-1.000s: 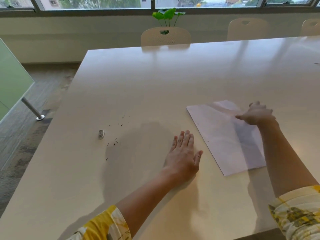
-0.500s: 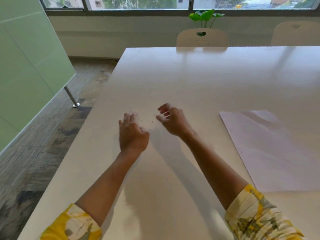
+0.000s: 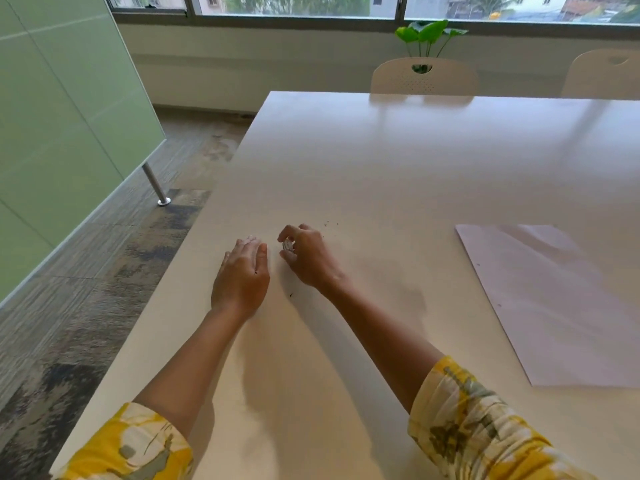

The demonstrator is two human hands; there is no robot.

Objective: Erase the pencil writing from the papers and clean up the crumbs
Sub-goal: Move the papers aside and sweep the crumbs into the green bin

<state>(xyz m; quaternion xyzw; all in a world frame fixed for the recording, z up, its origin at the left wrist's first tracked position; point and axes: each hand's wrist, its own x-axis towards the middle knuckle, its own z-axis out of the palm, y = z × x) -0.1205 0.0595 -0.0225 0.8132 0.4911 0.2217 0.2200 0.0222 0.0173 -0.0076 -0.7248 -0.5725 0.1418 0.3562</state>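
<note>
While the papers (image 3: 554,306) lie well to the right of the eraser (image 3: 287,245), out of reach of either hand, the person has turned away from them and brought both hands to the spot where the eraser lay alone a second ago. The right hand (image 3: 308,259) has left the sheets it was touching then and now has its fingers (image 3: 289,233) curled round the eraser, pinching it against the thumb just above the bench (image 3: 398,161). The left hand (image 3: 242,275), which rested flat nearer the papers a second ago, now sits palm down just left of the eraser with its fingers loosely together and holding nothing. Dark crumbs (image 3: 327,224) are scattered just beyond and right of the eraser, and one speck (image 3: 291,295) lies nearer the person, below it. The shift suggests the rubbing-out is finished or paused and the tidying has begun: with the eraser lifted out of the way, the crumbs around it probably still need sweeping together.
</note>
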